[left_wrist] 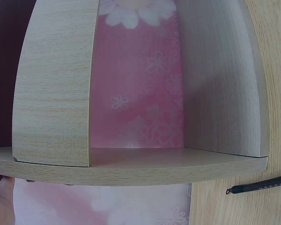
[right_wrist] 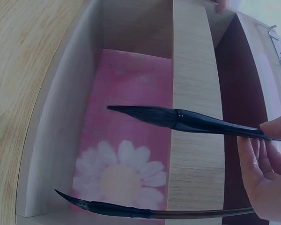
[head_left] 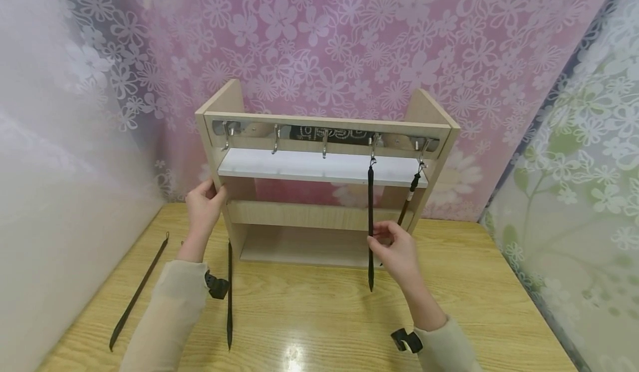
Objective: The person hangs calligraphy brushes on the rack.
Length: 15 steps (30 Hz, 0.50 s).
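My right hand [head_left: 397, 250] pinches the handle of a black calligraphy brush [head_left: 371, 205] between thumb and fingers. By its loop, that brush hangs tip down from the fourth hook [head_left: 373, 146] of a small wooden shelf [head_left: 299, 215]. Its dark bristles [right_wrist: 145, 115] show in the right wrist view. A second calligraphy brush [head_left: 407, 197], with a brown handle, hangs from the rightmost hook, partly behind my right hand. On the shelf's left side panel my left hand [head_left: 201, 211] grips the edge, thumb in front; its other fingers are partly hidden.
Two more brushes lie on the wooden table [head_left: 319, 316]: one at the far left [head_left: 140, 291], another beside my left forearm [head_left: 230, 305]. Three hooks at the left of the rail [head_left: 304, 132] carry nothing. Flowered pink cloth [head_left: 319, 39] stands behind the shelf.
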### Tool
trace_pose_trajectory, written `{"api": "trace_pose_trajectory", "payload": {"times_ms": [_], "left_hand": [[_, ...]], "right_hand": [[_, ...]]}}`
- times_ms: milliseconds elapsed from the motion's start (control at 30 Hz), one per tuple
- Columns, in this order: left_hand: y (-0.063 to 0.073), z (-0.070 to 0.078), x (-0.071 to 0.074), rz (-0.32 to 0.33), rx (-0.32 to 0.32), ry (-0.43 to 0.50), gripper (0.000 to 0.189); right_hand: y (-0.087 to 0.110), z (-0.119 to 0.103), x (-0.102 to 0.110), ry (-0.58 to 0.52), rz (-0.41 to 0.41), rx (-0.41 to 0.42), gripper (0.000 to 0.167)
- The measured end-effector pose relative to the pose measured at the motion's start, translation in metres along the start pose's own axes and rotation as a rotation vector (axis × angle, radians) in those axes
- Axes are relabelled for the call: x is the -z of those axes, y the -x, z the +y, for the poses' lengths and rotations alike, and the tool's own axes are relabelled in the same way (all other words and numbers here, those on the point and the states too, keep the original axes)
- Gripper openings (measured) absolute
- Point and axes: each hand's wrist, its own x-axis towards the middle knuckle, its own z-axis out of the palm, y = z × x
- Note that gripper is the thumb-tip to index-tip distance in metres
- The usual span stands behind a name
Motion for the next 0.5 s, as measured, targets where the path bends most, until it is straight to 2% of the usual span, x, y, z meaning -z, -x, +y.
{"api": "trace_pose_trajectory", "payload": {"times_ms": [67, 300, 500], "left_hand": [[0.001, 0.003, 0.0, 0.002, -0.007, 0.002, 0.026], [0.012, 0.034, 0.002, 0.01, -0.025, -0.016, 0.026], [0.012, 0.035, 0.002, 0.009, -0.042, -0.011, 0.024]], "right_hand": [[-0.001, 0.001, -0.001, -0.005, 0.002, -0.004, 0.022], [-0.004, 0.004, -0.005, 0.012, 0.01, 0.012, 0.021], [-0.008, 0.009, -0.01, -0.01, 0.033, 0.027, 0.02]]}}
